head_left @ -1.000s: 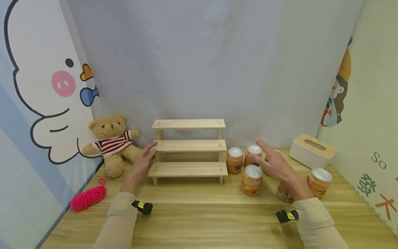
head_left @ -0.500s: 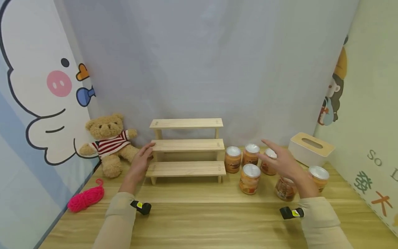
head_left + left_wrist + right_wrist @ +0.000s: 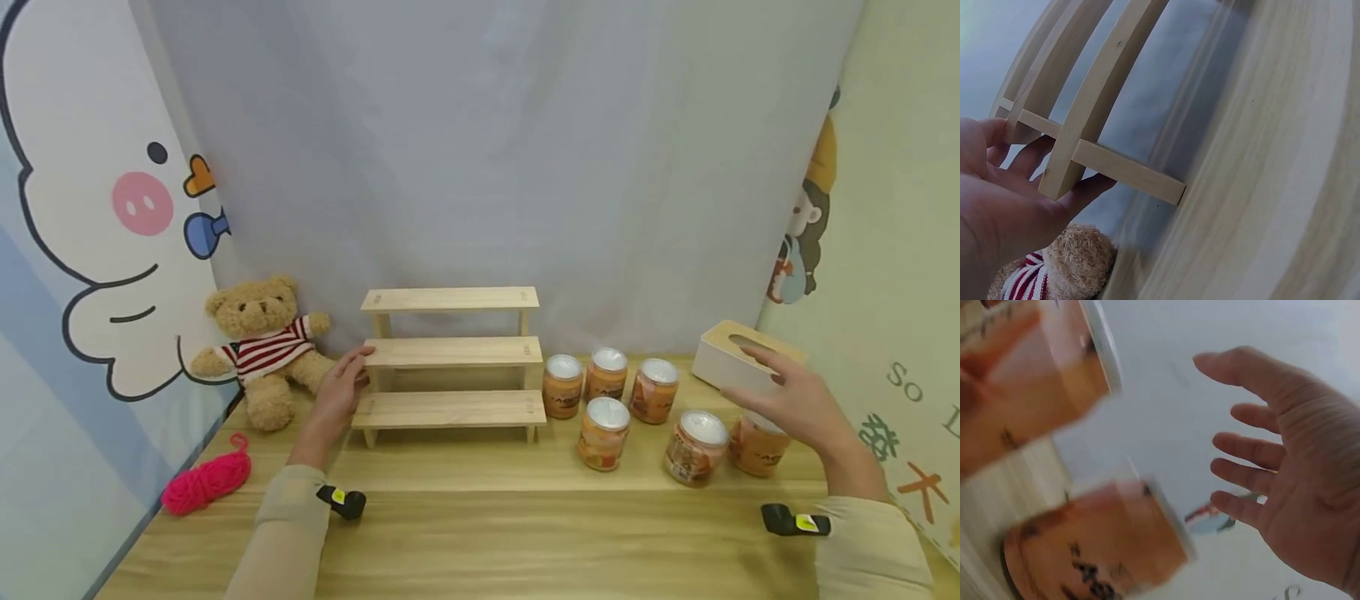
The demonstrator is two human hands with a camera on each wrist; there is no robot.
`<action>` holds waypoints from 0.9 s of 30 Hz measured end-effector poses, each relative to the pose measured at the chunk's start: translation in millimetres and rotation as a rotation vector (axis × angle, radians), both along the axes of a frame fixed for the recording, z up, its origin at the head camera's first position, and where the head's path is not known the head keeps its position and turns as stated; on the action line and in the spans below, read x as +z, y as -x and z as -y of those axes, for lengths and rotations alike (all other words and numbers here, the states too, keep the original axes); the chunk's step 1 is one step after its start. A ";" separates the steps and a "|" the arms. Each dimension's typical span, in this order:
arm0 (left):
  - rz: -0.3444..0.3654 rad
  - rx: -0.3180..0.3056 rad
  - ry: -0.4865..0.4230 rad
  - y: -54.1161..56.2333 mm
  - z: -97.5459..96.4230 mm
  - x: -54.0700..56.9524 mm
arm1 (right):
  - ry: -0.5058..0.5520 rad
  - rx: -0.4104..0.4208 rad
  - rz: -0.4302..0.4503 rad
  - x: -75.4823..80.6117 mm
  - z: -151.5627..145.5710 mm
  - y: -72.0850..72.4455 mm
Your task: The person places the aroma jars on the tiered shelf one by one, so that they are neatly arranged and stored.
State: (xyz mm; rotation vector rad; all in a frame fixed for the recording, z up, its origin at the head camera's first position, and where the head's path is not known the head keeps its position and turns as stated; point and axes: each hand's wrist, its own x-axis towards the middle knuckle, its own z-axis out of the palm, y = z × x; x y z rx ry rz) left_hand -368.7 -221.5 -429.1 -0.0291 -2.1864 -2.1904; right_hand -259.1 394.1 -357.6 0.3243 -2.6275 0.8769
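A three-tier wooden display shelf (image 3: 450,408) stands at the middle of the table. My left hand (image 3: 339,398) holds its left end; in the left wrist view the thumb lies at a board's end and the fingers reach behind the boards (image 3: 1094,103). To the right, my right hand (image 3: 798,404) hovers over the rightmost orange-labelled can (image 3: 757,450), its fingers spread and holding nothing. Beside that can stands another can (image 3: 696,450) with a silver lid. In the right wrist view the open palm (image 3: 1310,481) is apart from the blurred cans (image 3: 1100,540).
Several more cans (image 3: 603,433) stand upright between the shelf and the right hand. A white tissue box (image 3: 723,362) with a wooden top sits behind. At left are a teddy bear (image 3: 262,350) in a striped shirt and a pink yarn skein (image 3: 206,482). A grey curtain (image 3: 480,167) hangs behind.
My right hand has moved right, from over the cans near the shelf to over the rightmost can. The left hand has stayed at the shelf's left end.
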 end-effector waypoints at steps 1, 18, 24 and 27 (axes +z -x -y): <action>0.015 -0.002 0.010 -0.7 0.1 -0.2 | 0.010 -0.007 0.028 -0.6 -6.7 -2.4; 0.020 -0.017 0.031 -0.7 2.3 -1.7 | 0.047 0.002 0.344 -37.0 -59.9 -9.1; 0.031 -0.019 0.042 -2.0 2.5 -2.2 | 0.155 0.036 0.358 -50.2 -66.8 -7.8; 0.022 -0.027 0.035 -2.8 2.5 -1.2 | 0.209 0.061 0.359 -54.8 -70.2 -7.1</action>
